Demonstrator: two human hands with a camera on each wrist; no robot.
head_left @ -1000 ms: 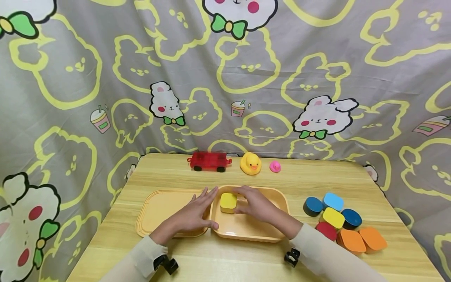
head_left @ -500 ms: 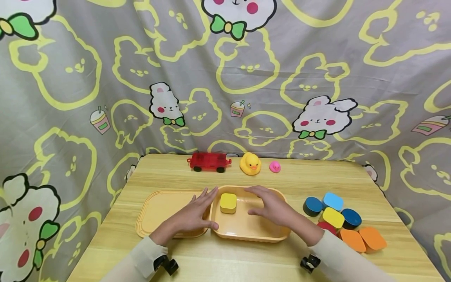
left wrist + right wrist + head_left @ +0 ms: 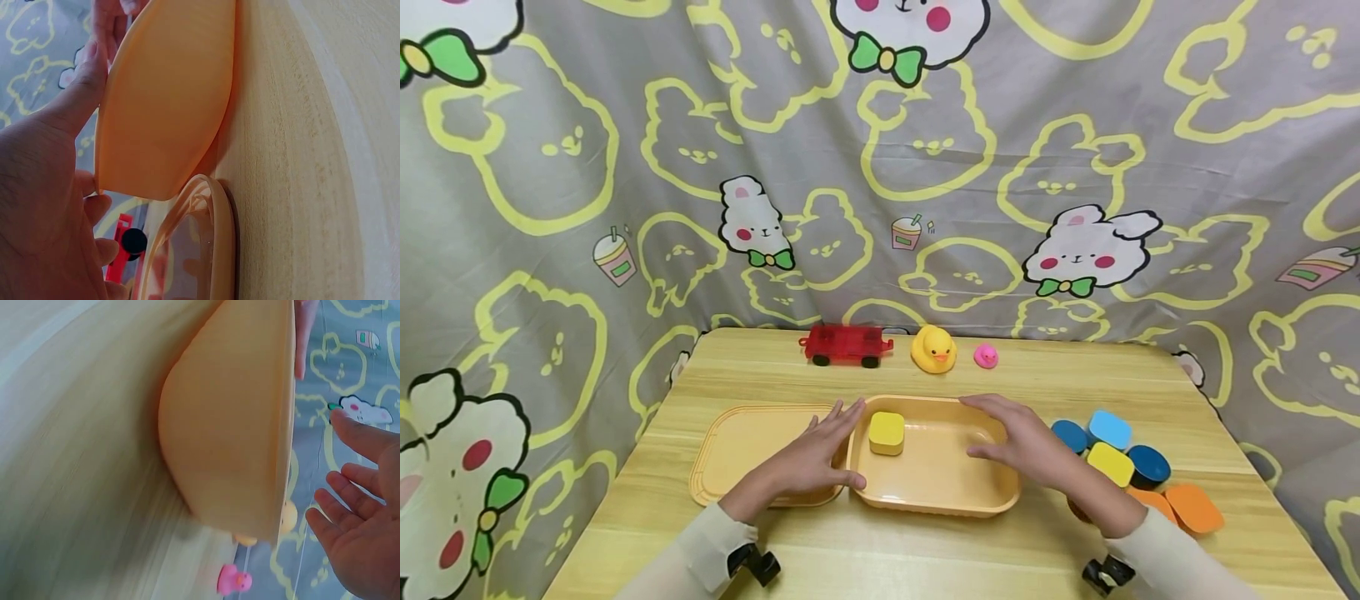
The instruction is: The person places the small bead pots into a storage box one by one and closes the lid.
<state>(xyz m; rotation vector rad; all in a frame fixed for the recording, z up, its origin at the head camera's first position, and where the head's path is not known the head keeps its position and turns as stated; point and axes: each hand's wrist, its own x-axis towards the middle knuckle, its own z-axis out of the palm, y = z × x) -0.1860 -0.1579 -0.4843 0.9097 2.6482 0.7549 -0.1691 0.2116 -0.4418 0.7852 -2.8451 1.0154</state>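
An orange tray (image 3: 934, 502) sits mid-table with one yellow block (image 3: 887, 433) inside at its left end. My left hand (image 3: 823, 454) rests flat against the tray's left wall, thumb at the front corner and fingers straight along the rim. In the left wrist view the thumb of my left hand (image 3: 69, 106) presses the tray's (image 3: 169, 112) outer wall. My right hand (image 3: 1013, 442) hovers over the tray's right end, fingers spread and holding nothing. The right wrist view shows this open right hand (image 3: 362, 544) beside the tray (image 3: 237, 425).
A matching orange lid (image 3: 737, 450) lies left of the tray. Several colored blocks (image 3: 1109, 463) cluster at the right. A red toy car (image 3: 844, 344), a yellow duck (image 3: 933, 348) and a small pink duck (image 3: 986, 357) stand along the back edge. Patterned cloth hangs behind.
My right hand has let go of the yellow block and moved right across the tray toward the block cluster. The left hand and the block have stayed put.
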